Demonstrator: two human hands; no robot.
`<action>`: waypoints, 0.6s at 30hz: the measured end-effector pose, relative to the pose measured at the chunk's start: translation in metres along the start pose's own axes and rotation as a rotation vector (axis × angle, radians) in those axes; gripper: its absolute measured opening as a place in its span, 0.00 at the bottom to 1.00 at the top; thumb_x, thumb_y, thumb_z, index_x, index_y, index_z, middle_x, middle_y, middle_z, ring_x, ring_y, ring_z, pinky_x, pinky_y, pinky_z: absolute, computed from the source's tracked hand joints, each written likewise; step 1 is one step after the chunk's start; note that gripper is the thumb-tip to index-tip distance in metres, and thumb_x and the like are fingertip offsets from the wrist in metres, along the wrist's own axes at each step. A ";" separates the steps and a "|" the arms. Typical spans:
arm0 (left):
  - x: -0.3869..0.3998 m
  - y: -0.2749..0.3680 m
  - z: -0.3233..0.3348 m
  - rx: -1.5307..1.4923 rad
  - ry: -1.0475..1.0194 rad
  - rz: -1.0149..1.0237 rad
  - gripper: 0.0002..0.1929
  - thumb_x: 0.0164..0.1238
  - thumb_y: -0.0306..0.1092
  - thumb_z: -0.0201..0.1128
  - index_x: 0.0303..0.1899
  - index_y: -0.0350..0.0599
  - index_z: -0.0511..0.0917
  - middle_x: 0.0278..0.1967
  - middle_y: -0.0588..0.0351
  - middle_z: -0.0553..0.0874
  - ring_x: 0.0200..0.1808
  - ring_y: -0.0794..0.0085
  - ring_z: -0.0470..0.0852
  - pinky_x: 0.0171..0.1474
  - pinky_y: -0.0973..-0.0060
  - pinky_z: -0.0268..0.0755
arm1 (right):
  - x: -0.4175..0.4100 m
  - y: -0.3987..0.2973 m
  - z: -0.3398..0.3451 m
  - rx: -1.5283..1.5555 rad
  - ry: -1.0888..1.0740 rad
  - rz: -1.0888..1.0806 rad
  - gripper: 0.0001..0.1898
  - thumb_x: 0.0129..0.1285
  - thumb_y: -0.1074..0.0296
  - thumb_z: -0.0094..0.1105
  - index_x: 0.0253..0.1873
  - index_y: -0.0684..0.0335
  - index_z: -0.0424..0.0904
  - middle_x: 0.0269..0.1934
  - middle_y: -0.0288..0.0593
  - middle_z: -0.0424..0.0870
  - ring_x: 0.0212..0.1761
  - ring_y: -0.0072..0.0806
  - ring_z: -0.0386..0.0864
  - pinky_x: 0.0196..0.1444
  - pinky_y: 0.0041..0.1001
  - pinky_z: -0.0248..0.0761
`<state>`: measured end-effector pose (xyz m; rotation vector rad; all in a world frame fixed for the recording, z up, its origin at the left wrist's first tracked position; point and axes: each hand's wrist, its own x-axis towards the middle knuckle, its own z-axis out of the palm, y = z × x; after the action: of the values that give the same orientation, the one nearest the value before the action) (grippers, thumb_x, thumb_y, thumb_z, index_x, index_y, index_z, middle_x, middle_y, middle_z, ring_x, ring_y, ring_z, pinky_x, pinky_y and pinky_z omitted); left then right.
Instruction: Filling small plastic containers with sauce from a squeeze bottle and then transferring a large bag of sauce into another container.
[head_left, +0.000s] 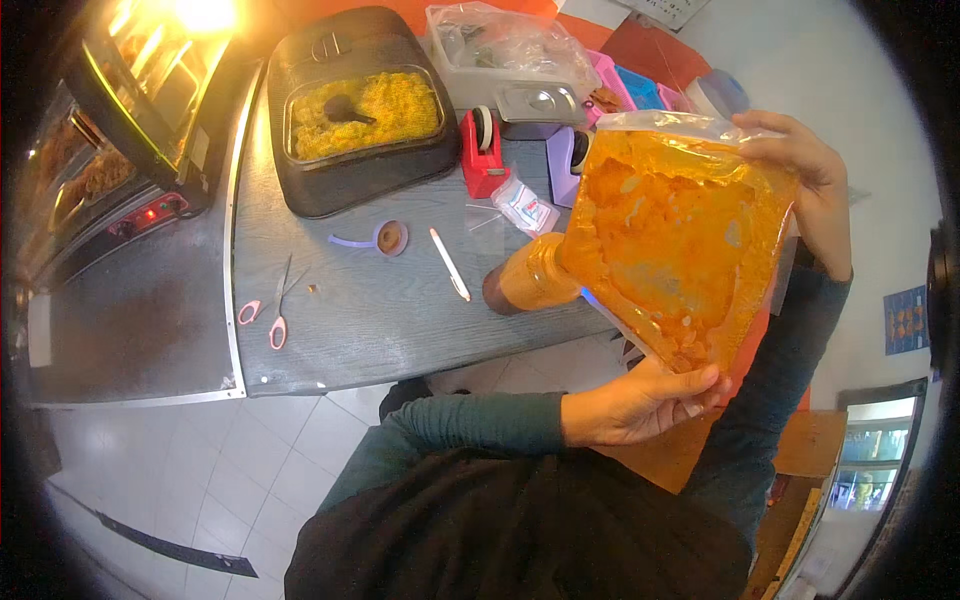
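A clear plastic bag of orange, oily sauce is held tilted between both hands. My right hand grips its upper right edge, near the whitish top seam. My left hand pinches the lower edge, thumb in front and fingers behind. The bag's left corner meets the mouth of a clear bottle, hiding the opening. Inside the bottle the contents look orange, darker at the base. A purple round lid with a strap lies on the dark wood-grain table, and a white pen is beside it.
Pink-handled scissors lie open at left, near a lit food warmer. Behind stand a black container of yellow food, red and purple tape dispensers, a steel-lidded tin, a white bin and a small packet.
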<state>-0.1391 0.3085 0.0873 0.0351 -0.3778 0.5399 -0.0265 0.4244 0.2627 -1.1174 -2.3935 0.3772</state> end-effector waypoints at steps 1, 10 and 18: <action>-0.001 0.000 -0.002 0.008 0.003 0.002 0.16 0.62 0.33 0.58 0.50 0.46 0.68 0.43 0.61 0.76 0.45 0.79 0.76 0.48 0.85 0.70 | -0.001 0.000 0.000 0.001 0.002 0.002 0.14 0.46 0.86 0.48 0.37 0.66 0.80 0.46 0.47 0.77 0.49 0.32 0.73 0.52 0.22 0.66; -0.011 0.006 -0.027 0.042 -0.014 0.016 0.27 0.66 0.44 0.50 0.63 0.49 0.53 0.60 0.58 0.65 0.61 0.71 0.64 0.62 0.70 0.57 | -0.022 -0.007 -0.003 0.021 0.037 0.091 0.12 0.46 0.85 0.50 0.35 0.65 0.81 0.46 0.48 0.77 0.48 0.31 0.74 0.50 0.22 0.67; -0.014 0.036 -0.046 -0.027 0.149 0.085 0.26 0.69 0.51 0.39 0.63 0.49 0.55 0.61 0.57 0.64 0.61 0.67 0.64 0.62 0.67 0.58 | -0.060 0.000 0.000 -0.028 0.193 0.103 0.11 0.46 0.81 0.53 0.35 0.64 0.81 0.46 0.51 0.76 0.48 0.35 0.74 0.50 0.25 0.65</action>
<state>-0.1527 0.3388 0.0371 -0.0475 -0.2416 0.6170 0.0073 0.3775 0.2453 -1.2336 -2.1860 0.2581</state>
